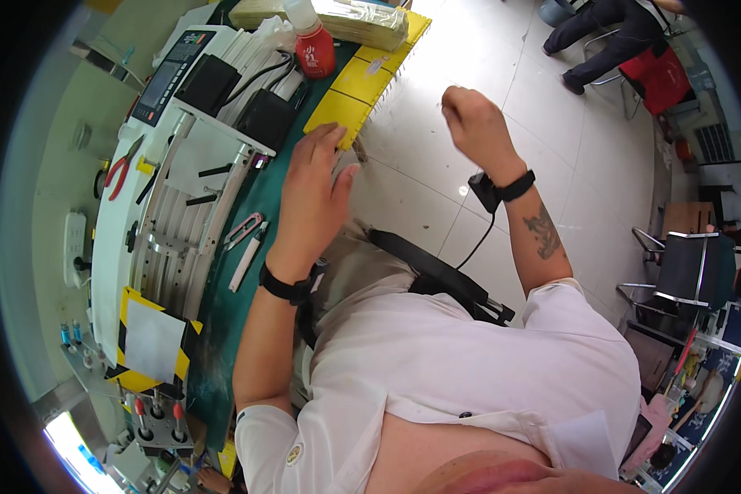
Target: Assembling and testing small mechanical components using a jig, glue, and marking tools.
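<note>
My left hand [317, 183] reaches over the bench edge, fingers stretched forward and thumb apart. Its fingertips overlap the near end of a yellow strip [350, 92] made of flat panels, with thin spikes along its outer edge; whether they touch it I cannot tell. My right hand [479, 130] is raised over the floor, away from the bench, with its fingers curled together. Anything in that grip is hidden. Both wrists wear black bands, and a small black box [484, 193] with a cable hangs at the right one.
A white machine [152, 90] with metal rails lines the green bench mat [222, 309]. On the bench are a red bottle [314, 53], a wrapped block [362, 23], red-handled pliers [122, 171], pink-handled snips [245, 229] and a white cutter [245, 262]. Another person [609, 37] sits far right.
</note>
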Demonstrator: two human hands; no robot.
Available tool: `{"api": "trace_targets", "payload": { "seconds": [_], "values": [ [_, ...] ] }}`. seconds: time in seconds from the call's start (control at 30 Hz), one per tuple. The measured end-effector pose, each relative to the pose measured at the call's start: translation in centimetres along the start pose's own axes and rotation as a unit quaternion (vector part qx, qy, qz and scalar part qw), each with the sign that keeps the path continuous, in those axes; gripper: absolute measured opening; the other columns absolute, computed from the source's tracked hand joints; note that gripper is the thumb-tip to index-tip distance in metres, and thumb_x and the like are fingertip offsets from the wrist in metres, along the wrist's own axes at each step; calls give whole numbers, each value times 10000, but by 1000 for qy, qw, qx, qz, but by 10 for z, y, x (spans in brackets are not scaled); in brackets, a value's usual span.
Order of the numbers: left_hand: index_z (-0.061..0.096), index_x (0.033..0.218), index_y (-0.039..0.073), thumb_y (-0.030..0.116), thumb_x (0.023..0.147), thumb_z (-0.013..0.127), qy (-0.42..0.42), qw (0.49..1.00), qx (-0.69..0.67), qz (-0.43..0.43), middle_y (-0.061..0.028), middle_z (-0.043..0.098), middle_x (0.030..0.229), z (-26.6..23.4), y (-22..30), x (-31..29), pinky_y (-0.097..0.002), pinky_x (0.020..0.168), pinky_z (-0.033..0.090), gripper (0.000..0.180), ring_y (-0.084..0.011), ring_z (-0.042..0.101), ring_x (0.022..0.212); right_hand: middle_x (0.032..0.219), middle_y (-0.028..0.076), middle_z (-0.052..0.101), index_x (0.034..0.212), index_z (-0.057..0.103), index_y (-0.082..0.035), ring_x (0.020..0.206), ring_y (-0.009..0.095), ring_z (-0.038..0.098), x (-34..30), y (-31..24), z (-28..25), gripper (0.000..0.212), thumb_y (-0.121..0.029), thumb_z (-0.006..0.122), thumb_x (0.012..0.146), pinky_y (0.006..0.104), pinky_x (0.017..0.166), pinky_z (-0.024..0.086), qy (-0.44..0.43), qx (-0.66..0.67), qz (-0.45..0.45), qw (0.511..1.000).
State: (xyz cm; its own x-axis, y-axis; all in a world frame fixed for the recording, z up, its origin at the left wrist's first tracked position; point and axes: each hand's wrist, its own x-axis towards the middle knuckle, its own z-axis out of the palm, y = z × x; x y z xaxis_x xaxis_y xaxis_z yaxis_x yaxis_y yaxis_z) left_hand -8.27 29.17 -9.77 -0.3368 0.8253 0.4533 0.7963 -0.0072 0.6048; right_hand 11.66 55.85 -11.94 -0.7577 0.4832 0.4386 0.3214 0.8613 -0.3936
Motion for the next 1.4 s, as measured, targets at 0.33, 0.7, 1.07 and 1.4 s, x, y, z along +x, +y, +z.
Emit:
{"api": "trace_targets", "payload": {
  "seconds": [0.33, 0.7, 1.07, 1.4],
  "values": [
    [602, 1689, 192, 90, 956, 860, -110, 974, 198, -23, -138, 532, 1718, 8, -20, 16, -580, 1254, 420, 784, -415, 489, 1535, 985, 183, 828, 1105, 739, -14, 888, 344, 821, 85, 79, 80, 102, -106, 745, 1062, 422, 835, 647, 141, 158, 116, 970],
    [605, 1687, 198, 81, 963, 840, -113, 972, 203, -28, -148, 518, 1719, 9, -16, 18, -595, 1257, 410, 770, -427, 482, 1536, 1030, 192, 801, 1103, 771, -10, 986, 412, 751, 110, 88, 109, 93, -53, 720, 1039, 503, 895, 617, 209, 39, -1, 977],
    [608, 1676, 190, 65, 958, 834, -110, 975, 193, -34, -153, 518, 1715, 8, -15, 17, -589, 1257, 407, 763, -425, 482, 1541, 1019, 181, 780, 1085, 711, -23, 991, 408, 742, 101, 99, 114, 65, -66, 686, 1043, 512, 892, 607, 215, 86, 94, 968],
    [602, 1681, 195, 61, 951, 835, -106, 975, 192, -30, -155, 522, 1713, 10, -17, 18, -595, 1259, 401, 778, -429, 486, 1537, 1010, 132, 764, 1069, 748, -13, 885, 283, 758, 81, 83, 114, 88, -70, 716, 1011, 419, 854, 626, 208, 134, 117, 962]
  ]
}}
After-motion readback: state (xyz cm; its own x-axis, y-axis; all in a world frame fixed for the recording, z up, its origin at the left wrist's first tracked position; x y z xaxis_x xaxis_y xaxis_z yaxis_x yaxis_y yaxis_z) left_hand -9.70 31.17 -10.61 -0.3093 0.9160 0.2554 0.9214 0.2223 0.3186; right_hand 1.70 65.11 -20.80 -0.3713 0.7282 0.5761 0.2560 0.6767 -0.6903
